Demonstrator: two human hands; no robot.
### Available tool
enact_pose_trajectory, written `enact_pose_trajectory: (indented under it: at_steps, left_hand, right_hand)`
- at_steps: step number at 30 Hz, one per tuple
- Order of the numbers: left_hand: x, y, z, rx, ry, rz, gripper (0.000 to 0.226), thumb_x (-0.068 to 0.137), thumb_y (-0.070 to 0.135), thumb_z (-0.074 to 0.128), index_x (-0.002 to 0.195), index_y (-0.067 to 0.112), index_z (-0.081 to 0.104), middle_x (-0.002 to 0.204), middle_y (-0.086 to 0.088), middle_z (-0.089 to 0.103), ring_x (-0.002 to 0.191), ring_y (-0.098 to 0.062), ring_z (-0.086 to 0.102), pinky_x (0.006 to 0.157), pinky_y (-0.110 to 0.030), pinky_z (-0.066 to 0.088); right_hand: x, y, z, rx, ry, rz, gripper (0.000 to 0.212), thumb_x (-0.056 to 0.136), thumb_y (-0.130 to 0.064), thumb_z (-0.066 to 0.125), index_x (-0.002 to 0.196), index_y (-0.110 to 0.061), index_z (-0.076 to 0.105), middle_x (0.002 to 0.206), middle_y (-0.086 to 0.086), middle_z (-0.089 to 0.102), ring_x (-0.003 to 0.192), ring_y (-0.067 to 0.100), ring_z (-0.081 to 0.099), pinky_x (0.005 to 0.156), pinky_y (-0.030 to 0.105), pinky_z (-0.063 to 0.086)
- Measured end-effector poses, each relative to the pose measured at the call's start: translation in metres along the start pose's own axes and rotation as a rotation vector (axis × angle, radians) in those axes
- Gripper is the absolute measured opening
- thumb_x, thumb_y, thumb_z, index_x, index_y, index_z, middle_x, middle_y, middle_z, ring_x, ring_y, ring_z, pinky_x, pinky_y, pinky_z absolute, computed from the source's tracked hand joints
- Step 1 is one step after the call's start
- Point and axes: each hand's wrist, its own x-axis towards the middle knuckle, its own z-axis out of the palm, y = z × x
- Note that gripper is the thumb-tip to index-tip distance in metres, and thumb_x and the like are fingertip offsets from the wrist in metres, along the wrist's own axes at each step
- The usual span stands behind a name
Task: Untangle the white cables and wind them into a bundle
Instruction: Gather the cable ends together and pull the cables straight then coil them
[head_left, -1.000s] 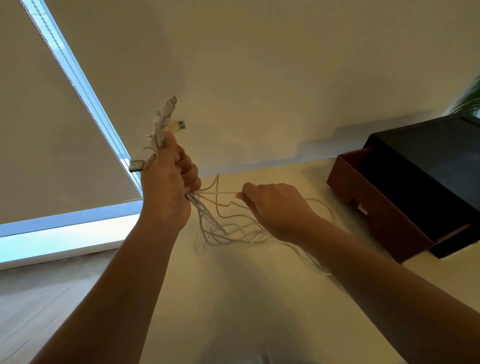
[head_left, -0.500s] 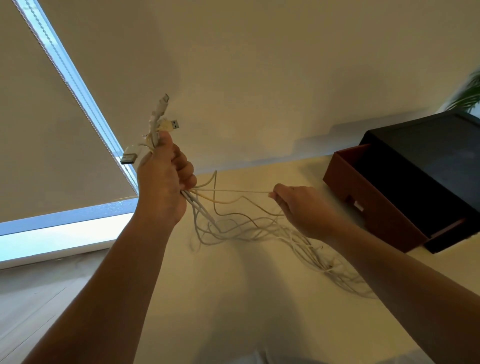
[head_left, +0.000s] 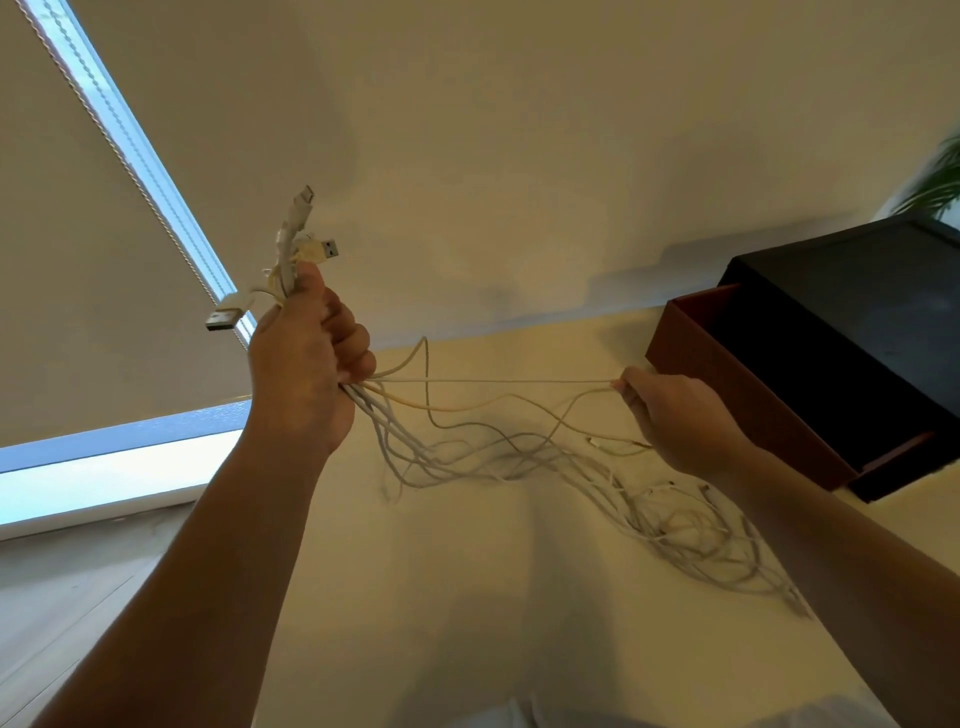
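- Head view: white cables (head_left: 467, 457) are fanning out loosely from the left hand (head_left: 306, 364), which is holding them up above the table (head_left: 415, 597), and they are trailing down to the right onto its pale top.
- Their far ends are lying in a tangled heap (head_left: 701, 540) on the table, under and just beside the right forearm.
- Left hand is gripping the bunch in a fist, with its fingers (head_left: 353, 345) curling tight round the strands and pressing together.
- USB plugs (head_left: 226, 316) are sticking out above the fist (one pointing left, one right, one up).
- Right hand (head_left: 675, 421) is pinching a single strand (head_left: 493, 382) at its fingertips (head_left: 623, 387); its other fingers are curling under, and I cannot tell how they lie.
- That strand is running nearly straight between the two hands, above the sagging rest.
- A yellowish strand (head_left: 457, 408) is drooping just beneath it.
- Brown drawer (head_left: 727, 405) is standing open just behind the right hand, sticking out of a black box (head_left: 857, 312) on the table.
- Plain wall (head_left: 519, 156) is filling the background.
- Roller blind (head_left: 78, 312) is hanging at left, with a bright window strip (head_left: 150, 171) showing beside it.
- Plant leaves (head_left: 940, 176) are poking in at the far right edge, blurred.
- Light floor (head_left: 52, 597) is showing at lower left.
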Motion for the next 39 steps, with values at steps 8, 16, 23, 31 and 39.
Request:
enact_pose_trajectory:
  at_steps: [8, 16, 23, 31, 39]
  left_hand:
    - [0.002, 0.01, -0.012, -0.015, 0.028, 0.019, 0.047, 0.101, 0.041, 0.042, 0.06, 0.02, 0.031, 0.048, 0.008, 0.022, 0.039, -0.006, 0.017, 0.036, -0.018, 0.018]
    - [0.007, 0.018, -0.024, -0.022, 0.024, 0.046, 0.052, 0.101, 0.041, 0.042, 0.054, 0.021, 0.033, 0.048, 0.008, 0.022, 0.038, -0.006, 0.018, 0.035, -0.018, 0.019]
    - [0.009, 0.02, -0.021, -0.037, 0.068, 0.049, 0.046, 0.102, 0.039, 0.042, 0.061, 0.02, 0.03, 0.048, 0.008, 0.022, 0.039, -0.007, 0.017, 0.034, -0.017, 0.018]
    - [0.001, 0.017, 0.001, -0.021, -0.014, 0.054, 0.047, 0.102, 0.041, 0.04, 0.061, 0.02, 0.029, 0.048, 0.008, 0.021, 0.039, -0.006, 0.015, 0.036, -0.017, 0.017]
    - [-0.007, 0.01, 0.013, 0.004, -0.083, 0.031, 0.047, 0.102, 0.043, 0.038, 0.062, 0.019, 0.028, 0.048, 0.008, 0.021, 0.038, -0.006, 0.015, 0.035, -0.018, 0.017]
  right_hand:
    - [-0.018, 0.036, -0.001, -0.039, -0.056, 0.151, 0.024, 0.099, -0.031, 0.035, 0.087, -0.018, 0.05, 0.064, -0.006, 0.052, 0.059, 0.022, 0.055, 0.056, 0.037, 0.047]
    - [-0.022, 0.067, -0.017, -0.07, -0.102, 0.323, 0.02, 0.1, -0.027, 0.037, 0.09, -0.023, 0.053, 0.069, -0.005, 0.055, 0.061, 0.014, 0.054, 0.062, 0.038, 0.05]
    - [-0.022, 0.064, -0.012, 0.061, -0.148, 0.416, 0.023, 0.1, -0.024, 0.037, 0.085, -0.024, 0.054, 0.084, 0.001, 0.063, 0.073, 0.017, 0.059, 0.072, 0.037, 0.05]
    - [-0.004, 0.004, -0.004, 0.223, -0.506, 0.207, 0.072, 0.087, -0.043, 0.064, 0.147, -0.027, 0.027, 0.146, 0.002, 0.036, 0.131, 0.02, 0.04, 0.107, 0.032, 0.033]
    - [0.037, -0.112, -0.015, 0.621, -0.261, -0.217, 0.032, 0.091, -0.034, 0.062, 0.121, -0.026, 0.062, 0.119, -0.007, 0.059, 0.114, 0.006, 0.048, 0.098, 0.017, 0.034]
